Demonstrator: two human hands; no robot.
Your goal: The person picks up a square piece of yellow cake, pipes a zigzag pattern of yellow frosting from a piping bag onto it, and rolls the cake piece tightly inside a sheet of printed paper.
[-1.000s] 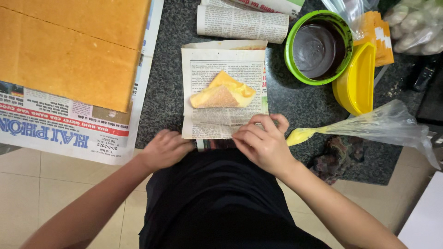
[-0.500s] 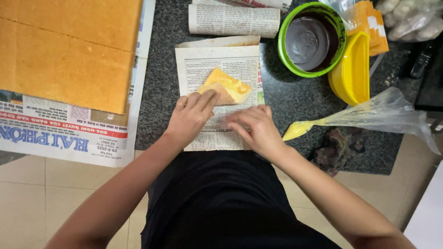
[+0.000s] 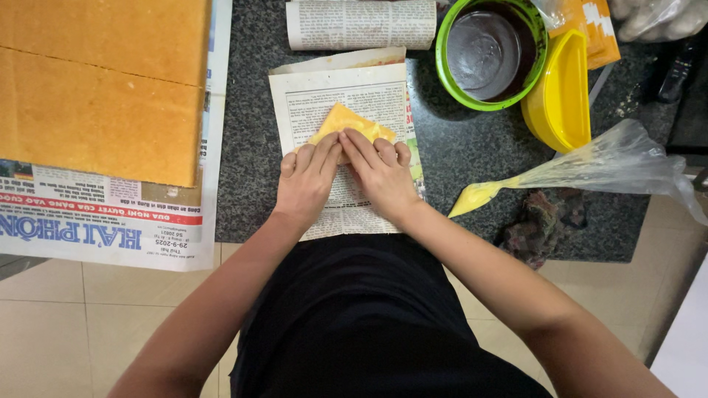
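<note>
Head view: left hand (image 3: 308, 179) & right hand (image 3: 380, 174) both flat, fingers pressing on the yellow cake wedge (image 3: 346, 123), which sits mid newspaper sheet (image 3: 335, 96) on the dark counter (image 3: 247, 147) near its front edge. Looks like wrapping/rolling step; next needs snug, even roll w/o squashing.

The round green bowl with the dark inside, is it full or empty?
Empty, as far as it shows: the round green bowl stands upright on the dark speckled counter, and its dark bare bottom shows with nothing inside.
</note>
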